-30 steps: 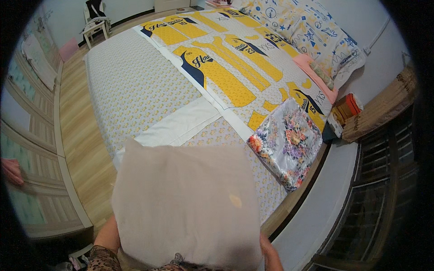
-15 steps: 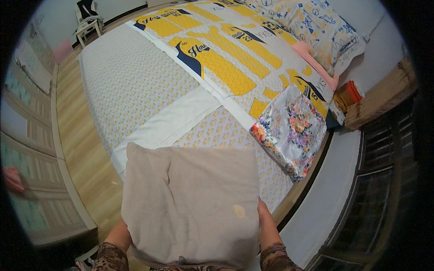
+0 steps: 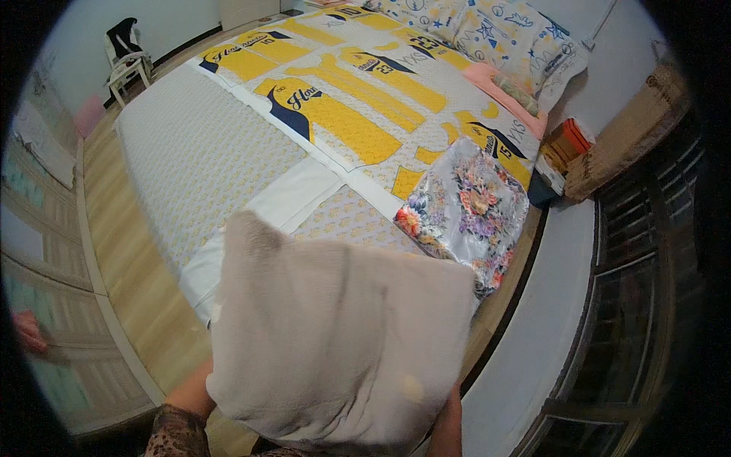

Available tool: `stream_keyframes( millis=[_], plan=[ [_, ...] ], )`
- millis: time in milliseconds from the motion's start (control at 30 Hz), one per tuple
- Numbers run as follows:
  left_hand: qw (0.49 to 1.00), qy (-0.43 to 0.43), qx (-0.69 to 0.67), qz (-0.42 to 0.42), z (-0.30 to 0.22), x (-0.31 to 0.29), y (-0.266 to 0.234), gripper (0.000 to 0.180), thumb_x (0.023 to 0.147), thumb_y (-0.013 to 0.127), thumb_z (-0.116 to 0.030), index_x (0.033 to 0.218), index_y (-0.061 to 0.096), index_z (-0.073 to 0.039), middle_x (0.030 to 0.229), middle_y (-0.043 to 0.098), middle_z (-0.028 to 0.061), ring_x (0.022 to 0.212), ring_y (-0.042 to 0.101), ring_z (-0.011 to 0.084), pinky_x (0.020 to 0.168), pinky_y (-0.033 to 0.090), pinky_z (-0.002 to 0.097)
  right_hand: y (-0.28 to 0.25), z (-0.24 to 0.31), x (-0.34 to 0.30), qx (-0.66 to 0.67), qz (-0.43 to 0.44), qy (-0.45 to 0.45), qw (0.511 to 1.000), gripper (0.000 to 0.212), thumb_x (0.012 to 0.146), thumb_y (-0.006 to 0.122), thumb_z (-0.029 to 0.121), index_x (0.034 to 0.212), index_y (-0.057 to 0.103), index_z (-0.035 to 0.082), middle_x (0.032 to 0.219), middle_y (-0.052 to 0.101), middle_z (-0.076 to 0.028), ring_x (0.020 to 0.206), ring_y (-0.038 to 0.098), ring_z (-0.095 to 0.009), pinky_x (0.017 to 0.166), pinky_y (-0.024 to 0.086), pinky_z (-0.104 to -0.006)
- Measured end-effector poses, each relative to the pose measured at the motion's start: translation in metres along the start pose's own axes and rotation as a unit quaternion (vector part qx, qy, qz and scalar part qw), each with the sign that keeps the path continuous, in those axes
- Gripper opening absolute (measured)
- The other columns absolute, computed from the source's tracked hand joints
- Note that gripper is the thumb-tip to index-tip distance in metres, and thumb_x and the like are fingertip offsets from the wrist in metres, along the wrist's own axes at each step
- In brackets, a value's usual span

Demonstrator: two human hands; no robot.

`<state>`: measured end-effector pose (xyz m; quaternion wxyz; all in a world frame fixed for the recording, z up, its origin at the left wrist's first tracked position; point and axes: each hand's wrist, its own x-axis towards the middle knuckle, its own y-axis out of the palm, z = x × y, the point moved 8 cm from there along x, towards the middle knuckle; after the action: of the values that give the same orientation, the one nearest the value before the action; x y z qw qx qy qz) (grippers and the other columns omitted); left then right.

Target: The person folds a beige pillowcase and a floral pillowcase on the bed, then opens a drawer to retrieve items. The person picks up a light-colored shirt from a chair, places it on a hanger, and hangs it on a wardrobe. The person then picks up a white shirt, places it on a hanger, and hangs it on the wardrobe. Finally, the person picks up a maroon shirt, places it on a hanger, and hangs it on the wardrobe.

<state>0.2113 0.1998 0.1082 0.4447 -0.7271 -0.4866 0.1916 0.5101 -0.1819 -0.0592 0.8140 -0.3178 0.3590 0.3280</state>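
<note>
A beige plush cushion (image 3: 327, 343) fills the lower middle of the view, held up in front of me by its two sides. My left hand (image 3: 202, 385) grips its left side from behind, and my right hand (image 3: 451, 411) its lower right side. The fingers of both hands are hidden behind the fabric. A small pale yellow patch shows near the cushion's lower right. Beyond it, a shiny flower-printed cushion (image 3: 476, 209) lies on the bed's (image 3: 190, 152) near right corner.
A yellow and navy printed cover (image 3: 346, 126) spreads over the far part of the bed. Patterned pillows (image 3: 510, 42) lean at the head end, by a pink-edged item (image 3: 506, 95). A white chair (image 3: 129, 68) stands far left, a dark window (image 3: 632, 266) at right.
The beige cushion has shifted right and tilted, its upper left corner rising and its folds changing. Both hands move with it. The whole view has shifted slightly.
</note>
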Motion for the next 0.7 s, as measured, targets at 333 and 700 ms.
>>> stream_keyframes(
  millis=[333, 700],
  plan=[
    [0.935, 0.204, 0.138, 0.256, -0.053, 0.024, 0.151, 0.037, 0.079, 0.05, -0.028, 0.107, 0.049, -0.003, 0.096, 0.056, 0.0092, 0.085, 0.053, 0.0186, 0.074, 0.042, 0.0302, -0.028, -0.051, 0.01, 0.076, -0.083, -0.003, 0.994, 0.048, 0.089, 0.027, 0.035, 0.103, 0.049, -0.004, 0.098, 0.055, -0.017, 0.09, 0.052, -0.028, 0.078, 0.04, -0.0335],
    [0.89, 0.317, 0.159, 0.285, -0.06, -0.024, 0.151, 0.036, 0.078, 0.051, -0.027, 0.106, 0.049, -0.003, 0.095, 0.056, 0.0087, 0.084, 0.053, 0.0178, 0.073, 0.042, 0.0295, -0.014, -0.084, 0.012, 0.091, -0.087, 0.026, 0.992, 0.047, 0.089, 0.027, 0.035, 0.103, 0.049, -0.005, 0.098, 0.054, -0.018, 0.09, 0.052, -0.028, 0.078, 0.04, -0.0337]
  ],
)
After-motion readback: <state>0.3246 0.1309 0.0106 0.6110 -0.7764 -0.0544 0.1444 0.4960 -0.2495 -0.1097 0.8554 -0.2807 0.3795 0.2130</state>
